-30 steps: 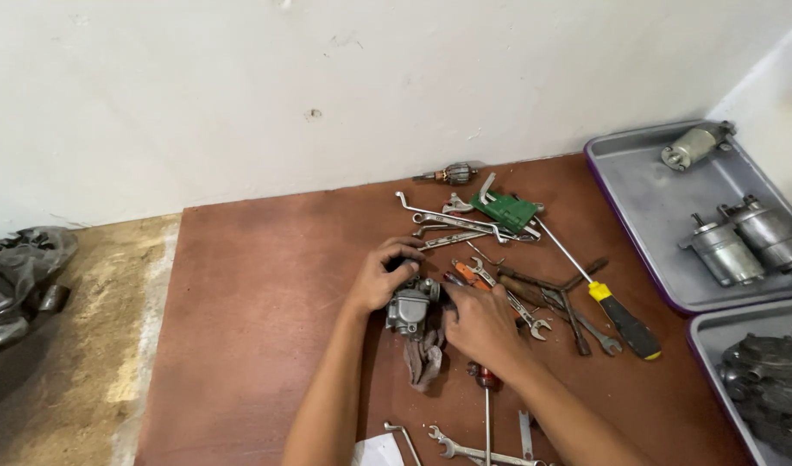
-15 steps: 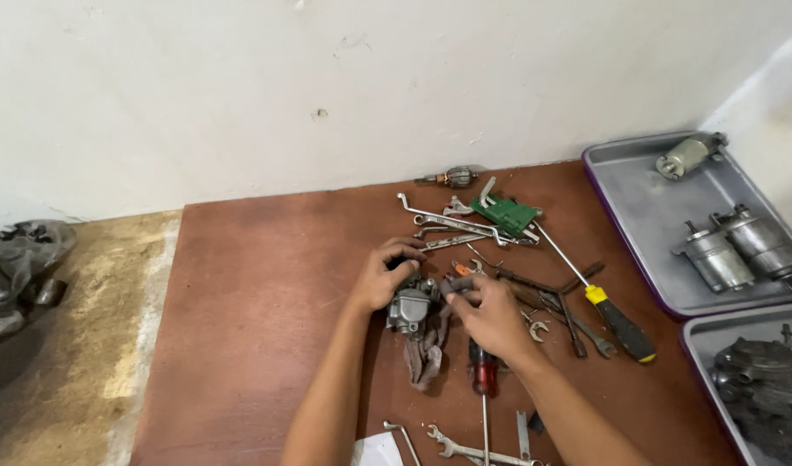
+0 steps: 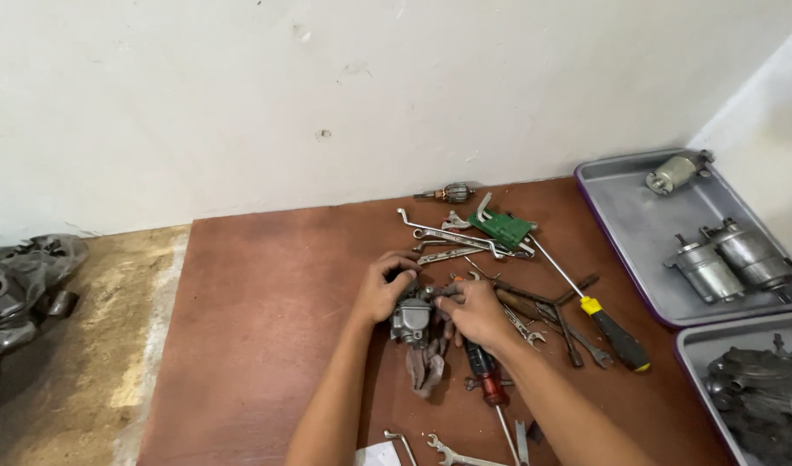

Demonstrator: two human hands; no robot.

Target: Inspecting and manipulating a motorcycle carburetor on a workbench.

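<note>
Both hands, left hand (image 3: 380,289) and right hand (image 3: 475,311), grip a small metal engine part (image 3: 410,318), still assembled, among scattered wrenches (image 3: 452,237).

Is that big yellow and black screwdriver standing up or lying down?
Lying down: the screwdriver rests flat on the brown board, handle toward the tray.

Two trays (image 3: 620,220), three cylindrical motors (image 3: 705,269), two screwdrivers (image 3: 614,332).
</note>
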